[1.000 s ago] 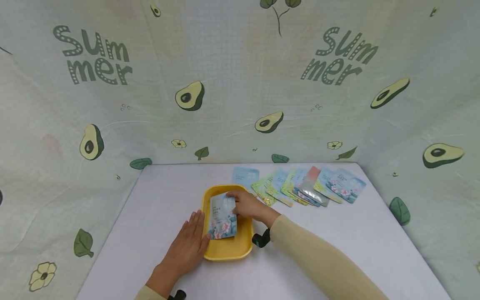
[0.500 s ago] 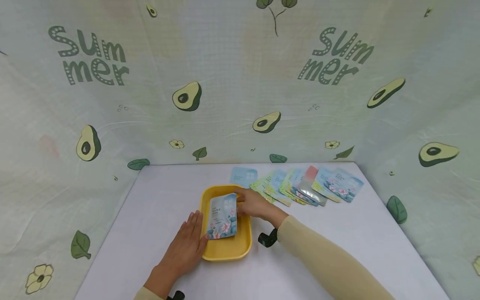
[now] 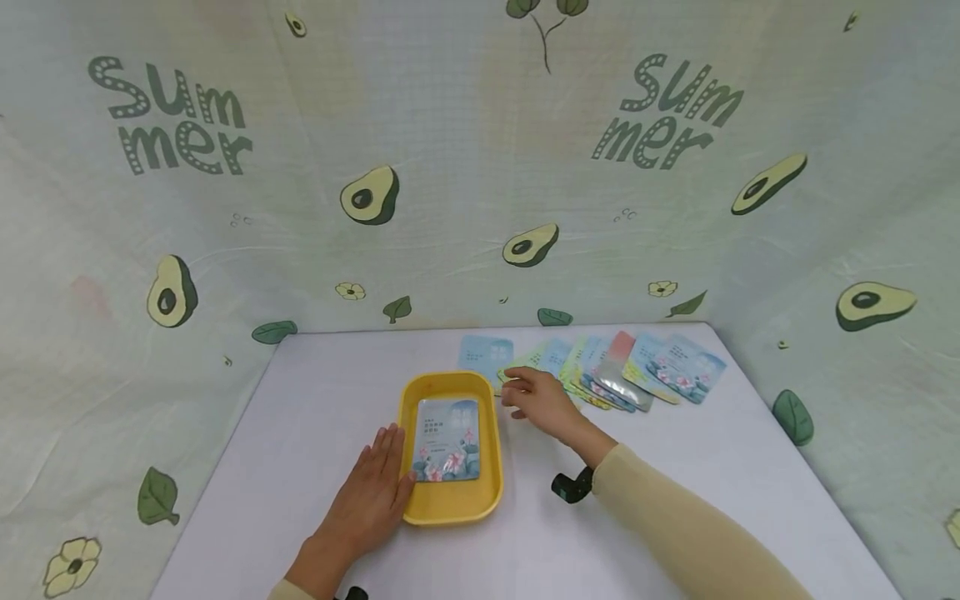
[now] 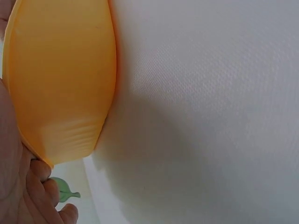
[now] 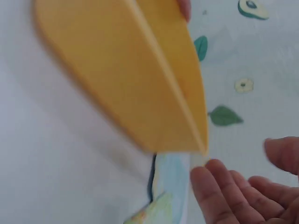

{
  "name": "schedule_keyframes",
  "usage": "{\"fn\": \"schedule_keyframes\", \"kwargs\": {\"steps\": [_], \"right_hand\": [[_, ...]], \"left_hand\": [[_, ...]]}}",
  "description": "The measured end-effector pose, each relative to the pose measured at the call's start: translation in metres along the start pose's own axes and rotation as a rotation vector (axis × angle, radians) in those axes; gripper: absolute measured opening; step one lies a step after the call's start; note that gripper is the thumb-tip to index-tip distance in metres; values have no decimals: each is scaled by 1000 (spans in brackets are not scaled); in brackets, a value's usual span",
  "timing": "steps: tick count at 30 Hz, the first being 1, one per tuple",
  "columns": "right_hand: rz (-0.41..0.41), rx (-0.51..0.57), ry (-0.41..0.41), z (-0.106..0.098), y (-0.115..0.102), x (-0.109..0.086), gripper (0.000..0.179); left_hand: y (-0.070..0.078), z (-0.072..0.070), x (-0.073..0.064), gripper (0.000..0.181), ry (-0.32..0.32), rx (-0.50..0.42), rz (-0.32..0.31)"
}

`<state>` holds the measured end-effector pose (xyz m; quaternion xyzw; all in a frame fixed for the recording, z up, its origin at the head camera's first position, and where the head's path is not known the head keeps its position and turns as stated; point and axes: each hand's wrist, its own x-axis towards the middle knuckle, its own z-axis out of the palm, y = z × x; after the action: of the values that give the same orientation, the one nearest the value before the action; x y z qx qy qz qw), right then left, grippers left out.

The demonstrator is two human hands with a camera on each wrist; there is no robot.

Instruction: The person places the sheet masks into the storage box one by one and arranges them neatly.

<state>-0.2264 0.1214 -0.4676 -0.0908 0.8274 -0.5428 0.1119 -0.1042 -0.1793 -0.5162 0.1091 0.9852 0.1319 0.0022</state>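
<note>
A yellow plastic tray stands on the white table in the head view. Inside it lies a flat pale-blue packet printed with pink flowers. My left hand rests along the tray's left rim, its fingers straight and close together. Beyond the right rim, my right hand hovers with loosely bent fingers and holds nothing. It overlaps the near ends of some packets in the row behind. The right wrist view shows the thumb apart from the fingers of that hand, beside the tray's outer wall.
Several flat blue, green and floral packets overlap in a row at the back right. A silver packet with a pink end lies among them. One blue packet sits behind the tray. A printed cloth hangs behind the table.
My right hand has let go of the floral packet, which now lies flat in the tray, and has moved right, out over the rim. My left hand has stayed at the tray's left side.
</note>
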Motion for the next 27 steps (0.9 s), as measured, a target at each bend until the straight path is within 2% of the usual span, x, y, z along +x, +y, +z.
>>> {"fn": "schedule_keyframes", "kwargs": {"steps": [4,8,12,16,20,27], "right_hand": [[-18,-155,104,-34,25,0,55],[5,-405,177,-77,54,-1,68],[55,-616,184,-117,84,-2,79],[66,-778,152,-149,112,-5,93],[117,-868,133,-173,133,-9,104],[231,-845,97,-191,153,-13,113]], "left_hand": [[0,1,-2,72,18,13,6],[1,3,-4,72,26,20,2],[0,3,-4,72,34,26,7],[-1,2,-4,73,37,44,16],[-1,1,-3,73,34,49,21],[0,-1,0,72,19,37,16]]}}
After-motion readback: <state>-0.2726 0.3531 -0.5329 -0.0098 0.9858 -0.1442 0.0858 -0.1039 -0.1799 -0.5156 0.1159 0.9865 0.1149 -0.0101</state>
